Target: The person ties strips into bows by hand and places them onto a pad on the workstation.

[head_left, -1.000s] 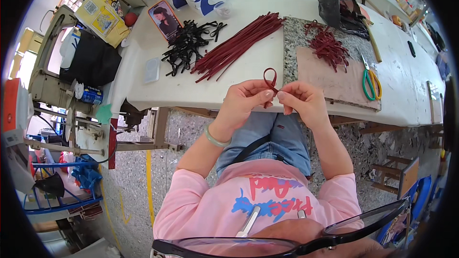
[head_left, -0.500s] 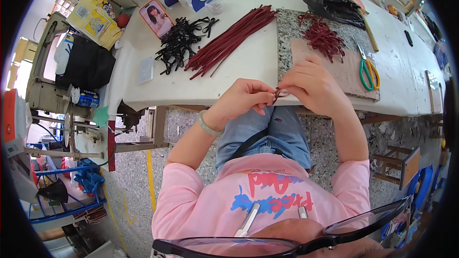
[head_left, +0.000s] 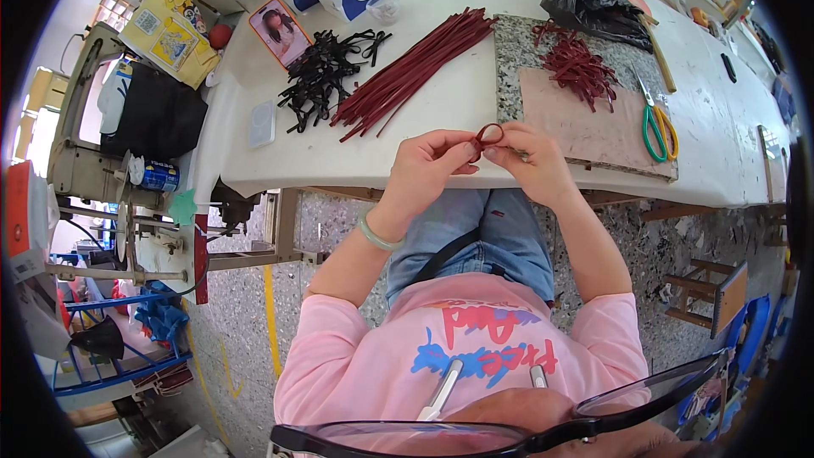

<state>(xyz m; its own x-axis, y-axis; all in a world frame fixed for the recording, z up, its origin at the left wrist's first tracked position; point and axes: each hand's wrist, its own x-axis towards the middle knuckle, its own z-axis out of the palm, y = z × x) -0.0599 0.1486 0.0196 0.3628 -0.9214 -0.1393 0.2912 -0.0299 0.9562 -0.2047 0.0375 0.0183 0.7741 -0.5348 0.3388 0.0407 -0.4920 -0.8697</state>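
Both my hands meet just above the table's front edge, pinching one dark red strip (head_left: 489, 128) bent into a small loop. My left hand (head_left: 430, 163), with a pale green bangle on its wrist, closes on the strip from the left. From the other side my right hand (head_left: 534, 163) grips it between thumb and fingers. The loop stands up above the fingertips; the strip's ends are hidden by my fingers. Beyond my hands lies a long bundle of dark red strips (head_left: 415, 76). A tangled pile of short dark red pieces (head_left: 580, 70) rests on the stone slab (head_left: 511, 64).
Black looped strips (head_left: 318, 85) lie left of the bundle, near a phone (head_left: 280, 32) and a clear small case (head_left: 263, 124). Scissors (head_left: 655, 127) with green and orange handles and a black plastic bag (head_left: 593, 8) are at right. A sewing machine (head_left: 72, 140) stands far left.
My hands have come closer together and moved slightly up, further over the table. The strip between them now forms a clear upright loop.
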